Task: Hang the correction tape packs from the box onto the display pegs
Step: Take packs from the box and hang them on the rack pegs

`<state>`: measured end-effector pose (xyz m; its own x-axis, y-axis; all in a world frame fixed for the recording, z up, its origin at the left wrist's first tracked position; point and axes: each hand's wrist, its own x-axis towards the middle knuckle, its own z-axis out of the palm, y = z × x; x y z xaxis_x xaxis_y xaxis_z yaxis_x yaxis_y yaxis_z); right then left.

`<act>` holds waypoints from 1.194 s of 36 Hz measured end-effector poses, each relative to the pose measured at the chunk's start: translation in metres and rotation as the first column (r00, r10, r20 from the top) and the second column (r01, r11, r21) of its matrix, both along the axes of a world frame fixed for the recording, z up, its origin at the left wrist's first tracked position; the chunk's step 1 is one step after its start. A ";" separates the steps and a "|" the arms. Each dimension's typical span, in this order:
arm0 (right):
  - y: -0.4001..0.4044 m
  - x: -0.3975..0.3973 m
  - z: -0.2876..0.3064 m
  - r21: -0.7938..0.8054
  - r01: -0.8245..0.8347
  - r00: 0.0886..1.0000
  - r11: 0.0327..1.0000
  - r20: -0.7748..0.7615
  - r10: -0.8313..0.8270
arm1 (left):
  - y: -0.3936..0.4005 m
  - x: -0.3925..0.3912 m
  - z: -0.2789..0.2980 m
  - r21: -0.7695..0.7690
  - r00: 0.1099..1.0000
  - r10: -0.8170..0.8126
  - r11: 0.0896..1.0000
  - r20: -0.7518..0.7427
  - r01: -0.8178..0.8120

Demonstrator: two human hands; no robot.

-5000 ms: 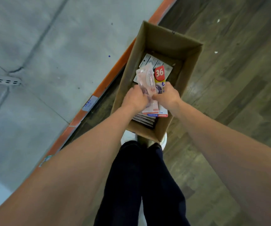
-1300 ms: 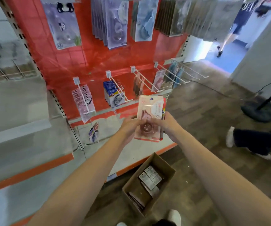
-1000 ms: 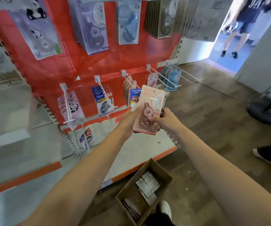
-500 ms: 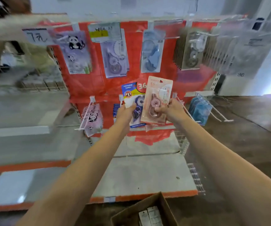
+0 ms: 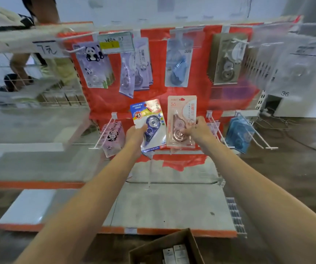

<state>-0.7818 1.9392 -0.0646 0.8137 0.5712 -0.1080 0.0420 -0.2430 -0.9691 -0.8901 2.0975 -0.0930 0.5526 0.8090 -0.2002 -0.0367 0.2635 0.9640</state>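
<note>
We're mid-task: left hand grips the blue pack, right hand grips the pink pack, both held up before the lower pegs, neither hung yet, more apparently left in the box.

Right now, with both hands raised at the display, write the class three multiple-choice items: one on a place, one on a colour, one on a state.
1. Where is the cardboard box?
A. on the floor below the arms
B. on the top shelf
C. hung on a peg

2. What colour is the pack in the right hand?
A. green
B. pink
C. black

3. What is the left hand doing?
A. hanging empty
B. pressing on the shelf
C. gripping a blue pack

Answers: 1 A, the box sits at the bottom edge of the view; 2 B, its card is pale pink; 3 C, fingers curl round the pack's edge.
</note>
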 end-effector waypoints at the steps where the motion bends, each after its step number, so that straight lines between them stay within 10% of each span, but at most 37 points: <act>1: -0.006 0.002 0.000 -0.008 0.018 1.000 1.000 0.010 -0.018 | -0.004 0.002 0.000 0.006 1.000 -0.025 1.000 -0.001 0.025; 22: -0.120 0.045 -0.029 -0.184 0.353 0.935 0.917 0.039 -0.352 | -0.108 0.064 -0.016 0.071 0.927 -0.367 0.925 -0.074 0.372; 43: -0.109 0.003 -0.135 -0.376 0.118 0.966 0.919 -0.171 -0.194 | -0.107 -0.003 -0.112 -0.116 0.862 -0.308 0.951 -0.401 0.286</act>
